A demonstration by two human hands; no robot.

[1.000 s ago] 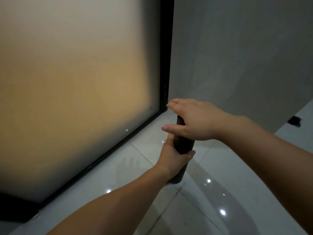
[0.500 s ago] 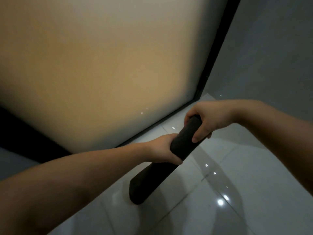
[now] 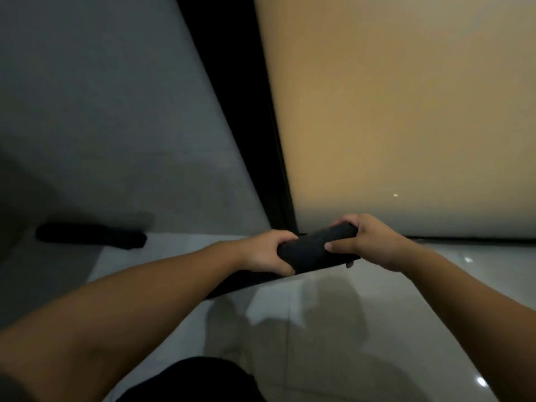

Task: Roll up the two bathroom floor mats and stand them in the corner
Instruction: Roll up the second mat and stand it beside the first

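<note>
While both of my hands are wrapped round the rolled mat [image 3: 311, 249], it lies slanted across in front of me, its higher end to the right and its lower end running down to the left behind my left forearm. My left hand [image 3: 268, 252] grips the roll near its middle, fingers curled over the top and thumb underneath. My right hand [image 3: 374, 242] holds the upper end, fingers hooked over the far side and thumb pressed on the near face. The two hands sit close together on the roll without touching.

The mat's upper end is just below the foot of the black door frame [image 3: 261, 140]. I cannot tell whether the lower end touches the floor [image 3: 319, 329], which is glossy pale tile. Right of the frame stands a frosted glass panel [image 3: 406, 111]; left of it, a grey wall [image 3: 101, 111]. Well to the left of the frame, at the wall's foot, lies a dark long shape [image 3: 90, 236], too blurred to identify.
</note>
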